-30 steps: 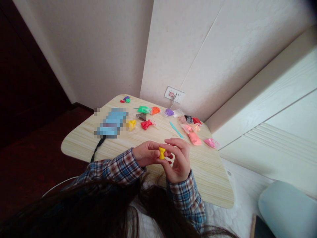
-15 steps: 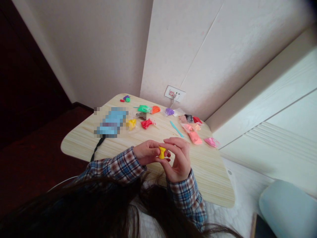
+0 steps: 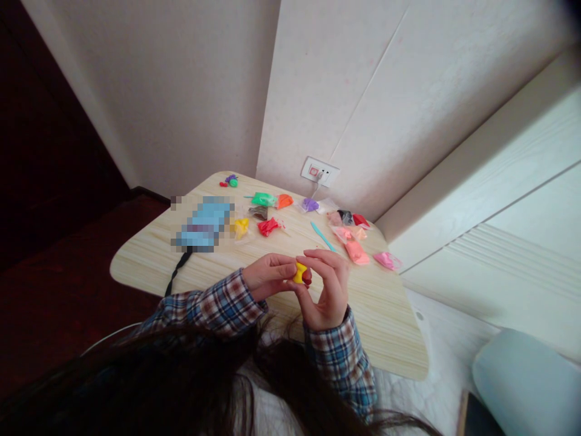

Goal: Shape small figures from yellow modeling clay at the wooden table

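A small lump of yellow modelling clay (image 3: 300, 273), narrowed at its middle, is held above the near part of the table. My left hand (image 3: 271, 275) pinches it from the left with the thumb in front; its other fingertips show partly behind the clay. From the right, my right hand (image 3: 327, 287) has its thumb under the lump and a fingertip at its top, closed round it in a ring. On the table beyond lie an opened bag of yellow clay (image 3: 242, 227), a bag of red clay (image 3: 269, 226) and a light-blue modelling tool (image 3: 322, 236).
Several more clay bags, such as a green one (image 3: 264, 198) and a salmon one (image 3: 356, 252), lie across the wooden table (image 3: 385, 327). Small purple, green and red clay pieces (image 3: 232, 181) sit at the far left corner. A pixelated blue object (image 3: 206, 221) with a black cord lies left.
The yellow clay has shifted slightly up and right between my fingers and is tilted differently. Both hands stay closed on it.
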`<state>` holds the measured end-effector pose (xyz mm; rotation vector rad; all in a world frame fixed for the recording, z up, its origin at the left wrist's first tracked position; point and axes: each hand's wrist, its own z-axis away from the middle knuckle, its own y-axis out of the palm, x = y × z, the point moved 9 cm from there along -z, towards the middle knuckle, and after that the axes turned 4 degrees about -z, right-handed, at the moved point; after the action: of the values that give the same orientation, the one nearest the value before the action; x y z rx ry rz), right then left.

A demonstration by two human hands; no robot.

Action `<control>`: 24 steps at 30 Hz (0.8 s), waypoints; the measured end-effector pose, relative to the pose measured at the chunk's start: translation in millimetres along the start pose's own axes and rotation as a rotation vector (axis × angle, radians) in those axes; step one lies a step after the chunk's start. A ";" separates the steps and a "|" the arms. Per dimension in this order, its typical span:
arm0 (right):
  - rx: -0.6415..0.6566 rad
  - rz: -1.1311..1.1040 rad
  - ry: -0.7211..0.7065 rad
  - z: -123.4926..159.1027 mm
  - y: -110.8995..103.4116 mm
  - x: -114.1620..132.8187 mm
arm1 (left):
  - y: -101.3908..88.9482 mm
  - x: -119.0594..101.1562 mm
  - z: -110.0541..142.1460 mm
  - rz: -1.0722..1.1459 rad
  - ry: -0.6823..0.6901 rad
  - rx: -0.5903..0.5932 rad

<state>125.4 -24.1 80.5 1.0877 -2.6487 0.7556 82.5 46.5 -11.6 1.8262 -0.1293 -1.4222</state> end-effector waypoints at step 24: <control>-0.028 0.038 0.015 0.9 -1.1 -3.1 | 1.3 -2.6 2.5 0.003 -0.016 -0.014</control>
<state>128.4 -23.4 79.1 1.0235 -2.6667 0.7289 80.0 45.7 -8.9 1.8031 -0.1304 -1.4325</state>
